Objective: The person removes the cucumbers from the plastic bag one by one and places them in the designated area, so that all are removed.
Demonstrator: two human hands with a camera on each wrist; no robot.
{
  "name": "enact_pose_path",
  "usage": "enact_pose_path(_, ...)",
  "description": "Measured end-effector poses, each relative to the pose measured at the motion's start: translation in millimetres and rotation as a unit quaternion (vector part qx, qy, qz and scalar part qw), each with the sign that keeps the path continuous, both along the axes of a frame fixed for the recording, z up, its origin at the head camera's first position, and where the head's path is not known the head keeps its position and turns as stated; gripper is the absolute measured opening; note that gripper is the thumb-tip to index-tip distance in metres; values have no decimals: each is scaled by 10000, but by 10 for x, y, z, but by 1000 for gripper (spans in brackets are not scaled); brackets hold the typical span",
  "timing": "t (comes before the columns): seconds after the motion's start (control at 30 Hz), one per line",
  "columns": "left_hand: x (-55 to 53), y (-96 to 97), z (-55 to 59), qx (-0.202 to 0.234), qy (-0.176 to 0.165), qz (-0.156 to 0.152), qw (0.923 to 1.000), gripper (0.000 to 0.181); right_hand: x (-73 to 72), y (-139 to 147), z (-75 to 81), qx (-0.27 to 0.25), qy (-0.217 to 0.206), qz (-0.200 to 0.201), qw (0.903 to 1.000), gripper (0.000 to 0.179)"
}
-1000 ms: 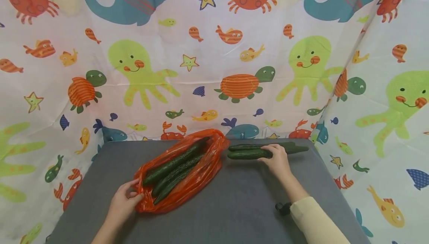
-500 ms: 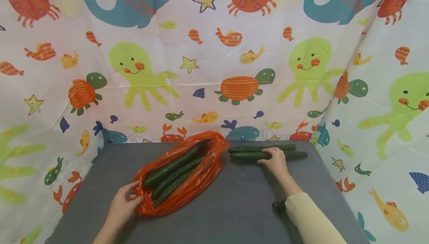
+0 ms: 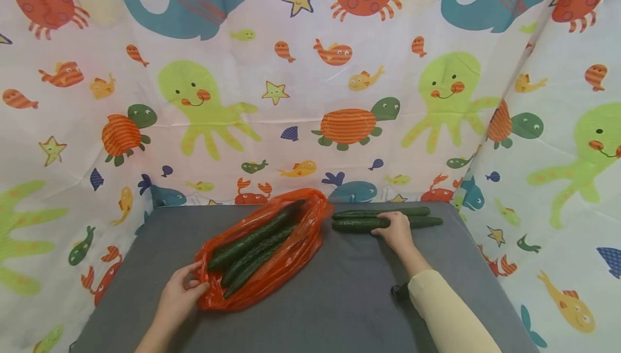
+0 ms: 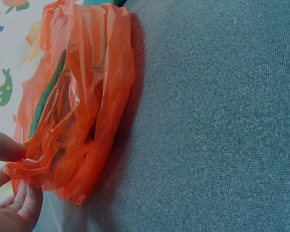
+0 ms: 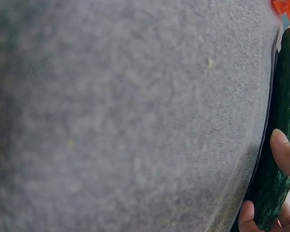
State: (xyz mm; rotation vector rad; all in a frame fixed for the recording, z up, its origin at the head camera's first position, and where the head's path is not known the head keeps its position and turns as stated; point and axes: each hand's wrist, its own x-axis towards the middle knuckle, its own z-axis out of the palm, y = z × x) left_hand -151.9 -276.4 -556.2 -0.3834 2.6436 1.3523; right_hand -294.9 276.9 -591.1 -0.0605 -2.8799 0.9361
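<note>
My left hand (image 3: 177, 291) pinches the near left edge of a crinkled orange-red plastic bag (image 3: 291, 267); in the left wrist view, thumb and fingers hold a fold of the film. Dark green cucumbers (image 3: 252, 240) lie lengthwise in the bag, its mouth spread around them. To the right, my right hand (image 3: 397, 230) grips the middle of a long cucumber (image 3: 351, 226) from above. The right wrist view shows my thumb (image 5: 284, 152) along one side of this cucumber and fingertips at the other. A second loose cucumber (image 3: 419, 211) lies just behind it, roughly parallel.
A grey cloth-covered table (image 3: 310, 310) carries everything. Behind it and along both sides hangs a white curtain (image 3: 301, 143) printed with sea animals, close to the loose cucumbers. A black object (image 3: 400, 292) sits under my right wrist by the sleeve cuff.
The right end of the gripped cucumber has swung slightly toward me, apart from the one behind. My right forearm has shifted a little left; my left hand keeps its hold on the bag.
</note>
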Motion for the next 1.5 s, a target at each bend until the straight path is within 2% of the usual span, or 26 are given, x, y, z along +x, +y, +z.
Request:
enact_pose_path(0.3,-2,11,13,-26,6,25,10000,64,43,-19,-41,-66,-5,-89,9999,51)
enact_pose_path(0.63,9,25,29,14,-1,39,10000,64,101,5,-11,-36,85,-122,9999,49)
enact_pose_path(0.97,0,52,15,-5,-4,18,10000,63,276,-32,70,17,482,-194,9986,46)
enact_pose_path(1.17,-7,61,19,25,28,74,10000,63,296,-146,123,-77,666,-83,9977,41)
enact_pose_path(1.5,-15,63,11,34,14,46,10000,63,324,-381,272,-530,924,223,9941,58)
